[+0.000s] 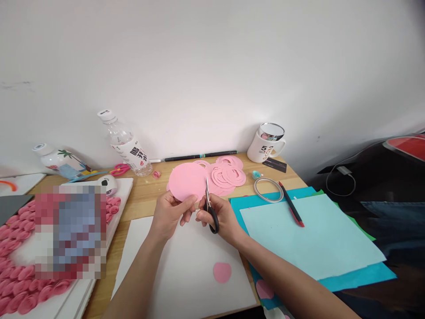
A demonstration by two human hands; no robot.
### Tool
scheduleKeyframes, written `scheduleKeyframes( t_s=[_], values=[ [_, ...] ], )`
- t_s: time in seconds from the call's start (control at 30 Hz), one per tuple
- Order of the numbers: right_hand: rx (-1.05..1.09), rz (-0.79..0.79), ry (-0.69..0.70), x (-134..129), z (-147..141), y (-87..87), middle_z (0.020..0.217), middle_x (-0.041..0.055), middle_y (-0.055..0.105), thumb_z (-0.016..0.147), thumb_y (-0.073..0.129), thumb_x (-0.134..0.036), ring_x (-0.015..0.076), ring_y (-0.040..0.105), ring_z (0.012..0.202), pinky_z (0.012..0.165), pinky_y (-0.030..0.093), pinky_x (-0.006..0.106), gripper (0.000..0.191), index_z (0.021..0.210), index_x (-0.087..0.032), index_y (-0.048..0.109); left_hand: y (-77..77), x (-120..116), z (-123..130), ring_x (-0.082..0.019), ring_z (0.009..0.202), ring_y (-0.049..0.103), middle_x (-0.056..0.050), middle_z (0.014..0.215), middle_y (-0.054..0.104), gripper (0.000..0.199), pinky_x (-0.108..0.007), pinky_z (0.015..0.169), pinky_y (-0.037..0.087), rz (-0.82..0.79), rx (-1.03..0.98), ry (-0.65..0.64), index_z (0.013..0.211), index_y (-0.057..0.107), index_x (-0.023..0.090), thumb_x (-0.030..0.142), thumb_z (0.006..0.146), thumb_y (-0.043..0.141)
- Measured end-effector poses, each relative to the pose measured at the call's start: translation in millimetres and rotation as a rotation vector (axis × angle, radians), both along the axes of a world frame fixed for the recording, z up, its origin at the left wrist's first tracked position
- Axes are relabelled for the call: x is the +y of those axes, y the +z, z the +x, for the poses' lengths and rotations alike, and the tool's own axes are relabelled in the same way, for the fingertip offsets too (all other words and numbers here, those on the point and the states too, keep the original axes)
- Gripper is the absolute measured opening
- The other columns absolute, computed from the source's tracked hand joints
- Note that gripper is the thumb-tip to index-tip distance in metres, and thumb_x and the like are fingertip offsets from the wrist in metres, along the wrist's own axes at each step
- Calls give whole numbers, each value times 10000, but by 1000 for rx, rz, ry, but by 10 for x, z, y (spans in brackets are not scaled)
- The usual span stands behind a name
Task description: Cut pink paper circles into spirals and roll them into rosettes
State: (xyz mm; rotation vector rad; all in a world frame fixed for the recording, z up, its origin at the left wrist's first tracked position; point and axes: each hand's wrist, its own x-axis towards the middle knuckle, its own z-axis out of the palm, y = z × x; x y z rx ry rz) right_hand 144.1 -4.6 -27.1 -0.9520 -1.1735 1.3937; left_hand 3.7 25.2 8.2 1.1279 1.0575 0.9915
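A: While the left hand [168, 212] is pinching the pink disc [186, 180] between thumb and fingers, what's the right hand [224, 217] doing?
B: Gripping the black-handled scissors [207, 190], fingers curling around the handle. Blades are pointing up beside the disc's right edge. Can't tell if they're biting paper.
A: Disc position?
B: It's hanging above the far edge of the white sheet [186, 266], in front of the pink paper rings [232, 175] lying on the tabletop [144, 195].
A: Risks?
B: My read: only the lower edge is getting support, so thin paper could be flexing and the cut wandering. Left fingers are sitting close to the blades; a slip could be nicking skin. Rings are lying right behind the tips, so overreaching could be snagging one.
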Motion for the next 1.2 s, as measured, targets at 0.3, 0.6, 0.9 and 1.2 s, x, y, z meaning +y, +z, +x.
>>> scheduleKeyframes(
  t_s=[0.3,0.6,0.9,1.2],
  values=[
    [33,-26,26,2,-21,2,543,-44,527,594,731,-467,78,448,427,424,369,221,391,717,-186,488,5,-14,23,-76,310,443,3,380,523,274,-185,291,297,16,-10,-64,569,614,106,313,748,603],
    [37,42,5,22,6,-45,655,-25,517,607,745,-431,106,464,582,558,377,244,409,820,-184,498,-35,3,7,-42,310,415,6,469,569,214,-169,285,280,-36,-6,-16,528,572,116,236,671,678],
    [24,57,-15,28,2,-60,631,-43,466,642,716,-429,98,422,567,541,343,234,387,829,-186,481,-22,5,4,-47,313,417,6,468,572,198,-169,282,275,-45,3,-3,573,571,118,248,672,682],
    [18,-6,-22,19,0,-44,589,-43,505,623,721,-433,90,417,506,475,335,224,385,816,-194,489,-11,12,-5,-45,311,417,10,488,594,190,-170,284,264,-40,-17,2,596,570,129,257,674,685]
  ],
)
